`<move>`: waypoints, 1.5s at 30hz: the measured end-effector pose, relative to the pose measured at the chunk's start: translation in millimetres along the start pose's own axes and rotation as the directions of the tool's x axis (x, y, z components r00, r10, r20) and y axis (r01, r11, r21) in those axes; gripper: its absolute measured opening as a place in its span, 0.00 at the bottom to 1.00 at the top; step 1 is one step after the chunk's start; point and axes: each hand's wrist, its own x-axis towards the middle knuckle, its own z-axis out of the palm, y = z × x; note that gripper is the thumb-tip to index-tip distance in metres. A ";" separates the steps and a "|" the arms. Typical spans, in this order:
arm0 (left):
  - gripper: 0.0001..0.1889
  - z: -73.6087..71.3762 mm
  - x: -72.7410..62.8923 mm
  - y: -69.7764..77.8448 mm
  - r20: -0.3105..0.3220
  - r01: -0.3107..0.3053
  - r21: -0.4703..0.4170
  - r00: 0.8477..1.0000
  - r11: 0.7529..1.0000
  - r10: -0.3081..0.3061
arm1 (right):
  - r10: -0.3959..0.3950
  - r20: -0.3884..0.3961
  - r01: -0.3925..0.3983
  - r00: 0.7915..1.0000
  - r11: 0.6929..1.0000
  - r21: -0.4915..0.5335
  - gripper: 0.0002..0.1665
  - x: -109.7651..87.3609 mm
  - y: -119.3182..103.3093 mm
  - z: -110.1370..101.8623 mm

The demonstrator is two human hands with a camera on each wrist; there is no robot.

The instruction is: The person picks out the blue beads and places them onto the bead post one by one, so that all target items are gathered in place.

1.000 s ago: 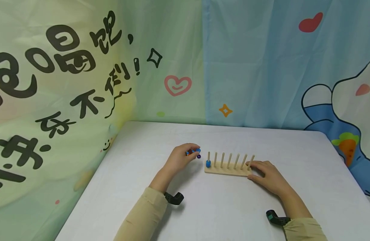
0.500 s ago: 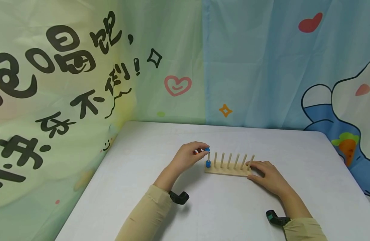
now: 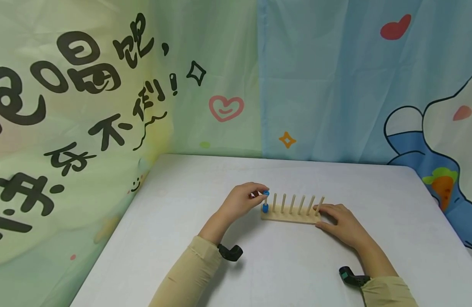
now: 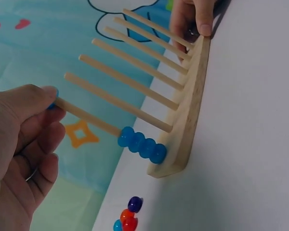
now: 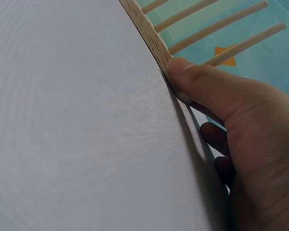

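One pinched bead (image 3: 266, 193): blue, between thumb and forefinger of the left hand (image 3: 241, 200), at the tip of the leftmost peg (image 4: 88, 116); the grip hides whether it is threaded.
Left hand: raised above the bench (image 3: 282, 264), its other fingers loosely curled below the pinch.
Left arm: beige sleeve (image 3: 186, 273) slanting up from the bottom of the head view, black wrist camera (image 3: 231, 253) at the cuff.
Right hand (image 3: 342, 222): low at the bench, grasping the right end of the wooden rack (image 3: 291, 217), thumb on the near edge, fingers reaching round behind.
Right arm: coming in from the lower right, with a matching sleeve (image 3: 389, 292) and camera (image 3: 353, 278).
Rack: flat on the bench between the two hands, seven pegs in a row.
Stacked beads (image 4: 136, 142): four blue ones at the foot of the leftmost peg, bare wood between them and the pinched bead.
Loose beads: dark purple (image 4: 135, 204), orange (image 4: 127, 214), red (image 4: 130, 224) and blue (image 4: 118, 225), clustered on the bench near the rack's left end.
Bench edges: far edge well behind the rack, along the printed curtain (image 3: 324, 85); left edge slanting well outside the left arm.
Room: white surface runs in front of the rack between the forearms; middle pegs (image 3: 292, 204) stand apart from both hands.
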 end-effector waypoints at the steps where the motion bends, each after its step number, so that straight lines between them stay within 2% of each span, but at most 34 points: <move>1: 0.14 0.4 -0.5 -0.2 0.004 0.005 0.001 1.000 1.000 -0.005 | -0.001 -0.001 0.001 1.000 1.000 0.000 0.30 0.1 0.0 0.2; 10: 0.14 8.9 -4.4 -7.0 0.020 0.026 0.015 0.999 1.000 -0.026 | 0.004 -0.001 -0.004 1.000 1.000 -0.003 0.31 0.3 1.6 1.9; 22: 0.12 21.3 -6.1 -20.2 0.031 0.023 0.041 0.999 0.999 -0.024 | 0.000 -0.005 0.000 1.000 1.000 -0.008 0.31 0.6 1.0 1.9; 26: 0.11 25.1 -6.0 -24.1 0.038 0.043 0.051 0.998 0.998 -0.045 | 0.004 -0.001 -0.004 1.000 1.000 -0.006 0.31 0.8 0.0 1.2; 31: 0.12 26.8 -7.2 -25.1 0.060 0.078 0.075 0.995 0.994 -0.083 | 0.005 0.005 -0.005 1.000 1.000 -0.003 0.31 0.9 -1.0 0.5; 45: 0.15 29.6 -10.2 -29.9 0.059 0.074 0.075 0.995 0.994 -0.079 | 0.018 0.009 -0.018 1.000 1.000 -0.002 0.30 0.5 1.2 0.6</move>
